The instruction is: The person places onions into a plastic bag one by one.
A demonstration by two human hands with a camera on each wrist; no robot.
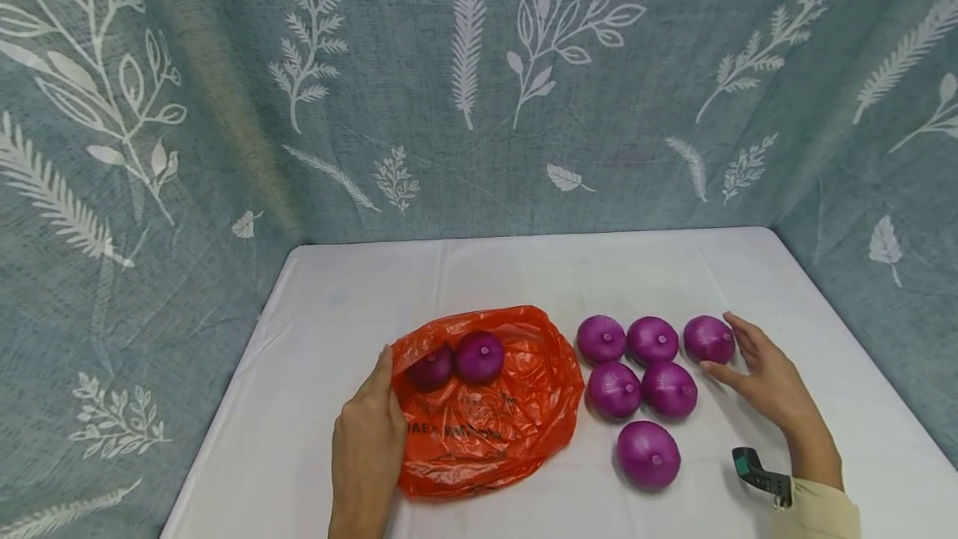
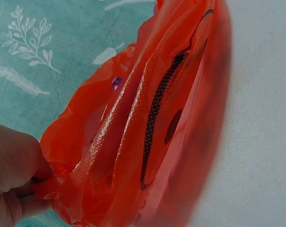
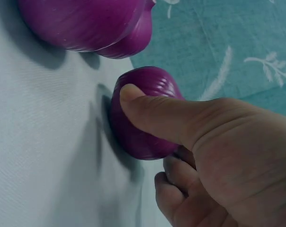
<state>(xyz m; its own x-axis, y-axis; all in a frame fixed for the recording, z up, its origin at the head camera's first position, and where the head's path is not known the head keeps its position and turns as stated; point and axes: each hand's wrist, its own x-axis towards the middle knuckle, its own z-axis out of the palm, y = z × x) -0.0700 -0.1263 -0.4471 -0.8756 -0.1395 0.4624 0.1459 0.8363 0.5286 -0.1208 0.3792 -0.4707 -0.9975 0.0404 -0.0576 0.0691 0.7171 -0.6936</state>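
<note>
My left hand [image 1: 368, 439] grips the left edge of a crinkled orange-red plastic bag [image 1: 464, 468]; in the left wrist view, its thumb and fingers pinch the bunched film. Two purple onions lie inside the bag mouth, one [image 1: 480, 357] in plain sight and the other [image 1: 430, 370] partly under the film. On the right, my right hand [image 1: 767, 377] has thumb and fingertips on opposite sides of a purple onion [image 1: 708, 339] resting on the table. The right wrist view shows the thumb across this onion [image 3: 145, 142], with the far fingertips hidden behind it.
Several more onions [image 1: 614, 391] sit grouped between the bag and my right hand, and one onion [image 1: 648, 455] lies nearer the front. The white-covered table [image 1: 359, 289] meets a teal leaf-patterned curtain [image 1: 449, 181] at its back and sides.
</note>
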